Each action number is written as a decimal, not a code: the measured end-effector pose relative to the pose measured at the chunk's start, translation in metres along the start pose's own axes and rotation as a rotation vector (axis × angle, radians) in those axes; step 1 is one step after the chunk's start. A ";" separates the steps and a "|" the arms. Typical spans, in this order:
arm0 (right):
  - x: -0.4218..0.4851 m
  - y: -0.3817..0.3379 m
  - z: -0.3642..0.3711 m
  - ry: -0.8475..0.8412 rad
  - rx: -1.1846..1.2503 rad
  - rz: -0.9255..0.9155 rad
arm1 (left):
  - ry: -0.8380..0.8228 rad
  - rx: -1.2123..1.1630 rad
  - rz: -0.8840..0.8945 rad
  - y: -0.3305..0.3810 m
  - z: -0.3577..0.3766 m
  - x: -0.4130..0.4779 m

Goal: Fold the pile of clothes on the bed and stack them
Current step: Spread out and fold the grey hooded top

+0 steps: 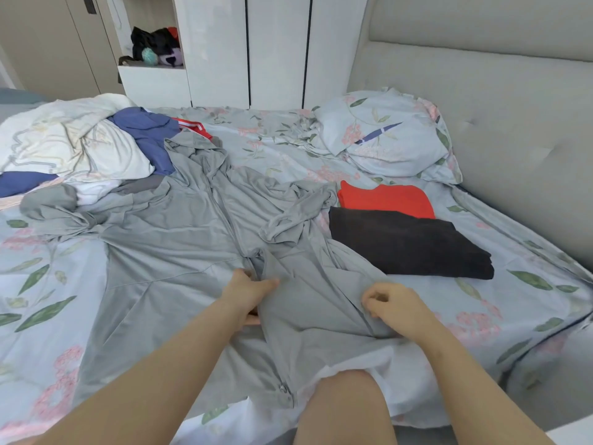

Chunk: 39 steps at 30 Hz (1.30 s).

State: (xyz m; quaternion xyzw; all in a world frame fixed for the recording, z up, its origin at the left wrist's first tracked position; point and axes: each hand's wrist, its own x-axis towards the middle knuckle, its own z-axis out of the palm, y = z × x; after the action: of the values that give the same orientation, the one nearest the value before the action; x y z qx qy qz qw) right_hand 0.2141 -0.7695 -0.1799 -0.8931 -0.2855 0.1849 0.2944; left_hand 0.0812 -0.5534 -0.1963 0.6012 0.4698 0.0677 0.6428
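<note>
Two hands on the grey hooded jacket (pixel 179 239), spread front-up mid-bed on the floral sheet (pixel 48 284). Your left hand (pixel 248 297) pinches a fold beside the zipper; your right hand (pixel 394 306) clutches the front panel's edge. At 2 o'clock, folded black garment (pixel 407 245) touches folded red garment (pixel 388 197). Blue garment (pixel 144 126) heaped at 10 o'clock.

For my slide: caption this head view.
Left hand and right hand grip grey zip-front jacket beside folded black garment, folded red garment.
</note>
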 end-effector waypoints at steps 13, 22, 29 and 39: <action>0.065 -0.049 0.032 0.083 0.047 -0.142 | 0.030 -0.217 0.273 0.041 -0.028 0.055; 0.164 -0.086 0.060 0.153 -0.172 -0.287 | 0.332 0.827 0.535 0.056 -0.034 0.101; 0.227 -0.087 0.070 0.076 -0.454 -0.163 | 0.137 1.201 0.436 0.065 -0.034 0.173; 0.305 -0.093 0.031 0.313 0.493 0.075 | 0.244 1.284 0.461 0.075 -0.029 0.224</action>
State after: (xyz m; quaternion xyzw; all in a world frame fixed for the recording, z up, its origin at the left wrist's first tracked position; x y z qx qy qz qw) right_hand 0.3959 -0.5057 -0.1939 -0.8224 -0.1497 0.1193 0.5358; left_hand 0.2201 -0.3671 -0.2459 0.9353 0.3459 -0.0217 0.0713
